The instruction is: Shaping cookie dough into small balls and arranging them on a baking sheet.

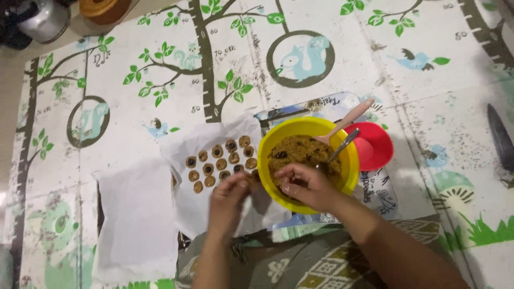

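Spoon [342, 127] in yellow bowl [270, 140], handle toward upper right.

- A play mat [160, 48], printed with green-leafed trees and blue squirrels, is being seen lying over the floor.
- Beyond the mat's far left corner, a metal pot [45, 18] and a brown vessel [104, 8] are being kept.

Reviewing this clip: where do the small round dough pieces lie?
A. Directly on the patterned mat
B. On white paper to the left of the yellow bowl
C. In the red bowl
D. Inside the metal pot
B: the dough pieces sit in rows on the white paper just left of the yellow bowl, while the red bowl holds none and both hands work at the yellow bowl's near rim.
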